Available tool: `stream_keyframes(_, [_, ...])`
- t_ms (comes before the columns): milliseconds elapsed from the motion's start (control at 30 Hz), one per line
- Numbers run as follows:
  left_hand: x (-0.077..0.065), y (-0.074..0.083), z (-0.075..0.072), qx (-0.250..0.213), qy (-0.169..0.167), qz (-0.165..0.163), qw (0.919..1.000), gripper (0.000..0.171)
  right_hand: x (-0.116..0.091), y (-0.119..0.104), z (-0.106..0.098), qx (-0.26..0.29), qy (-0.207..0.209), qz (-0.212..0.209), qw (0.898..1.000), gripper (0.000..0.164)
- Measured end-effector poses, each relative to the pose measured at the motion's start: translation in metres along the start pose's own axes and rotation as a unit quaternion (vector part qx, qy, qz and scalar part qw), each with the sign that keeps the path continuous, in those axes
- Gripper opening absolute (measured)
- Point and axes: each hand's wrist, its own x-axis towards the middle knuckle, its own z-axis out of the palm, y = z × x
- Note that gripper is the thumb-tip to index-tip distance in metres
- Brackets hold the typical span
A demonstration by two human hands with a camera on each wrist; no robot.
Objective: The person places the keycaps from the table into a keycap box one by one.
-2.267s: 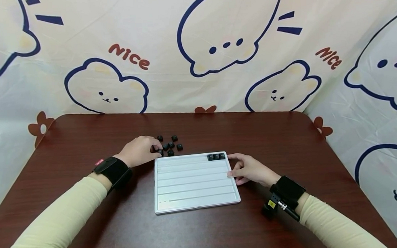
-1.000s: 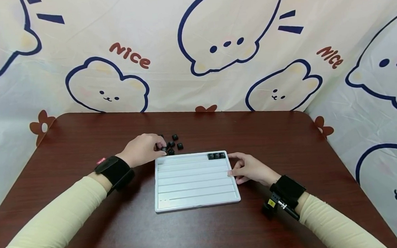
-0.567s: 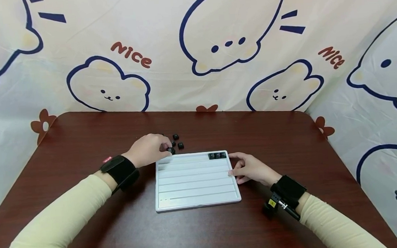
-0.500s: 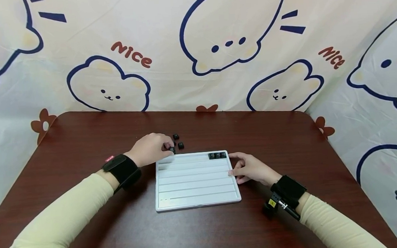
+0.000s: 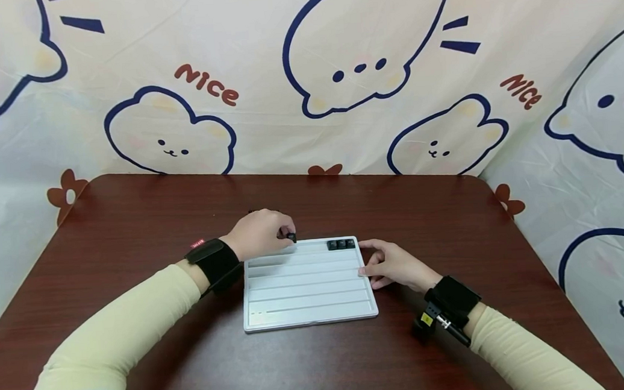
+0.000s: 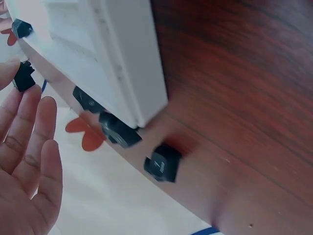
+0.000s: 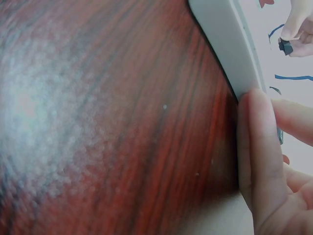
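In the head view my left hand (image 5: 260,232) is over the far edge of a white ridged tray (image 5: 308,292). It pinches a small black keycap (image 6: 23,77) between thumb and fingertips, its other fingers spread in the left wrist view. Three black keycaps (image 5: 341,244) sit side by side in the tray's top row at the right end. My right hand (image 5: 395,266) grips the tray's right edge, thumb on the upper face and fingers along the side (image 7: 261,132).
Loose keycaps (image 6: 164,162) lie on the brown table (image 5: 313,364) beyond the tray's far edge, mostly hidden behind the left hand in the head view. A patterned cloth (image 5: 264,132) hangs behind and along the sides of the table.
My left hand has moved right from the loose keycaps to above the tray's far edge, carrying a keycap. The right hand has stayed at the tray's edge.
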Motion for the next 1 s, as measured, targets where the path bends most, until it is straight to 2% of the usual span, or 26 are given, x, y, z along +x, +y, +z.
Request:
stream_keyframes(367, [0.012,0.015,0.009,0.005,-0.011,0.017,0.9998,0.017,-0.001,-0.001,-0.002,0.001,0.000,-0.006,1.000,0.071])
stream_keyframes(667, [0.020,0.025,0.015,0.002,-0.021,0.007,0.9997,0.014,0.001,0.002,-0.002,0.004,-0.004,-0.003,1.000,0.071])
stream_keyframes(1000, [0.026,0.033,0.019,0.012,-0.026,0.018,0.9994,0.011,0.002,0.003,-0.003,0.007,-0.006,-0.002,1.000,0.071])
